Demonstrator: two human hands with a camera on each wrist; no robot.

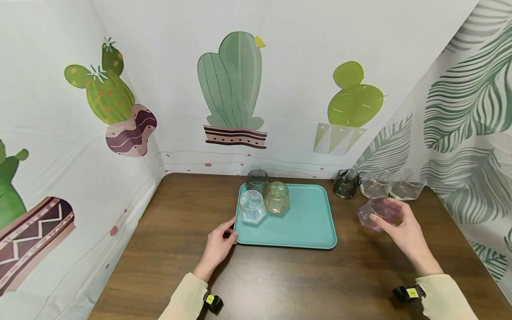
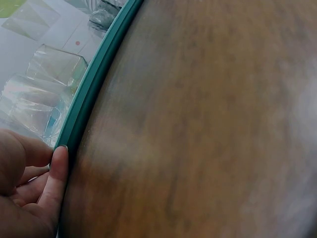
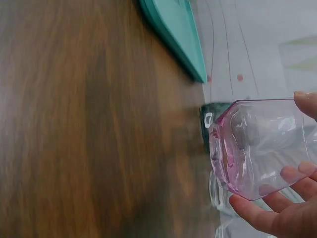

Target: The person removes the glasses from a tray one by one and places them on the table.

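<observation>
Seen from the head camera, a person in cream sleeves works at a dark wooden worktop hung about with cactus- and leaf-printed cloth. The right hand curls its fingers round one pink glass, held tilted just above the worktop, to the right of the tray and apart from it. The left hand rests with its fingers against the near left corner of a single teal tray. Three glasses stand clustered at the tray's far left: one iridescent clear glass nearest, one amber glass just beside it, and one grey glass behind them. Three more stand on the worktop by the backdrop on the right: one dark smoky glass and two clear glasses, side by side.

The left wrist camera shows the left hand's fingers lying straight along the tray's rim, touching it, with clear glasses on the tray beyond.

The right wrist camera shows the pink glass lying on its side in the air, pinched between the fingers beneath and one fingertip above. The tray's corner shows well apart from it, and the dark glass is partly hidden behind the pink one.
</observation>
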